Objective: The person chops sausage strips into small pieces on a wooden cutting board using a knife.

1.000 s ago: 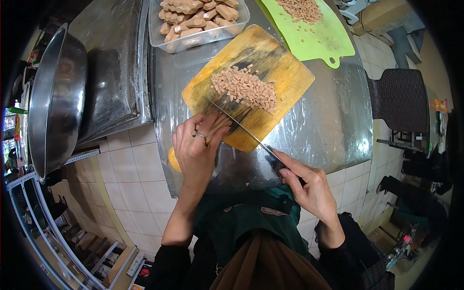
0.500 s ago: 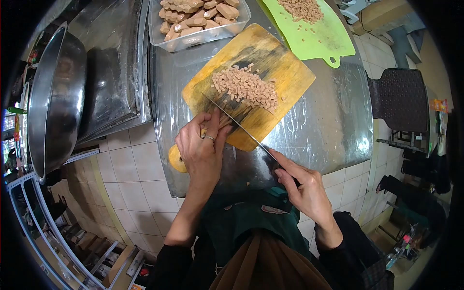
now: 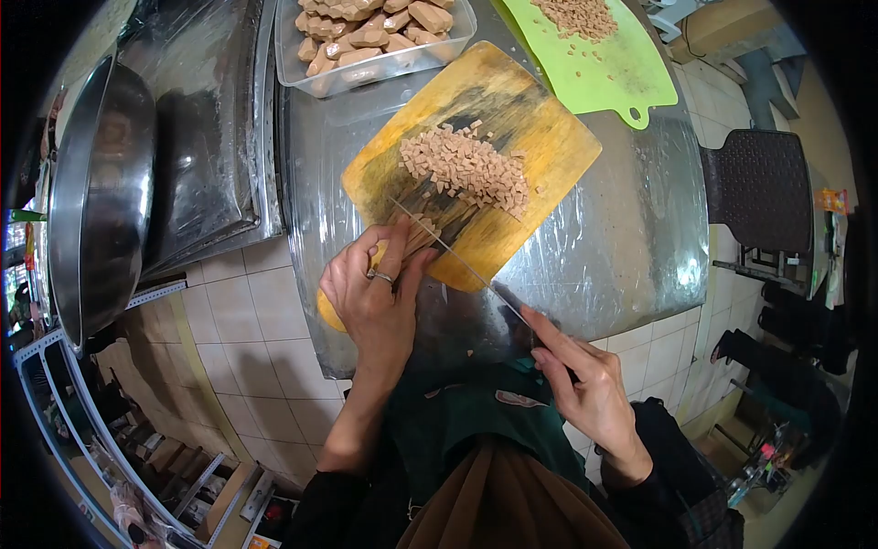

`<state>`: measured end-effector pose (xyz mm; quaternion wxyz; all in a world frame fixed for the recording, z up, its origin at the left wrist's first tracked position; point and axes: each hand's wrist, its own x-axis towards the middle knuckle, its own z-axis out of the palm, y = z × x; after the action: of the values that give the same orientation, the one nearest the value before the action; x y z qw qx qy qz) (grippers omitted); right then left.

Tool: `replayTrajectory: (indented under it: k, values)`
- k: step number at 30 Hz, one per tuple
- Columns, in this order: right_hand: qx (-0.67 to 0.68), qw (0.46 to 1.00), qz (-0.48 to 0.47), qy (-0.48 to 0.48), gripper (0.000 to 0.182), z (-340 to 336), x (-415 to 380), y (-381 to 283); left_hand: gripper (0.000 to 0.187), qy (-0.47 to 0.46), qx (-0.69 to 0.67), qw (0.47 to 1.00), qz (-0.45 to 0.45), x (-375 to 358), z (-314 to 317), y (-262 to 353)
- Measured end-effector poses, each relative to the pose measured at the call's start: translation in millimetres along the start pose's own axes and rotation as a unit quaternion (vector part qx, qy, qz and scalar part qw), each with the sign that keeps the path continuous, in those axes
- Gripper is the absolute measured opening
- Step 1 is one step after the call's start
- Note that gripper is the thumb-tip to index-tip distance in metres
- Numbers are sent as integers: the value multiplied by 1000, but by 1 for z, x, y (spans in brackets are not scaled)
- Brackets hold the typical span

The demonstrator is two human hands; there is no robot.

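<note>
My left hand (image 3: 370, 293), with a ring on one finger, presses sliced brown strips (image 3: 419, 236) against the lower left of the yellow wooden cutting board (image 3: 549, 137). Its fingers are bent round the strips. My right hand (image 3: 585, 380) grips a long knife (image 3: 457, 259) by its handle, which the fingers mostly hide. The thin blade runs up and left across the board, beside the strips and my left fingertips. A pile of small diced brown pieces (image 3: 471, 166) lies on the board beyond the blade.
Behind the board, a clear plastic container (image 3: 366, 75) holds several brown faceted pieces. A green cutting mat (image 3: 613, 78) at the upper right bears more diced bits. A large metal bowl (image 3: 110, 192) is at the left. A dark woven stool (image 3: 759, 188) stands right of the metal table (image 3: 631, 247).
My left hand has shifted slightly left and down, showing more of the strips. My right hand and the knife have moved slightly right and down.
</note>
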<state>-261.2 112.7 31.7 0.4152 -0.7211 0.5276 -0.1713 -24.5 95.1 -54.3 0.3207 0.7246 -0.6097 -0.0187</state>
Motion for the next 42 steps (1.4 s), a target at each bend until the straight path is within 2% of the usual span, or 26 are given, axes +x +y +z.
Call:
replayTrajectory:
  k: [9, 12, 18, 29, 33, 42]
  values:
    - [-32, 999, 26, -29, 56, -3, 1, -9, 35, 9, 37, 999, -12, 3, 4, 3]
    - [-47, 998, 31, -43, 57, -5, 2, -13, 27, 9, 8, 1000, -14, 6, 2, 5]
    - [-67, 995, 38, -64, 61, -6, 3, -12, 30, -22, 15, 999, -23, 6, 0, 3]
    - [-82, 990, 53, -99, 63, -6, 18, -16, 25, -14, 13, 1000, 3, 10, 0, 3]
    - [-83, 993, 29, -78, 62, 0, 34, -11, 35, -37, 10, 999, -24, 7, -1, 3]
    - [-55, 998, 18, -11, 60, 5, 34, 1, 37, -43, -21, 996, -70, 8, -3, 5]
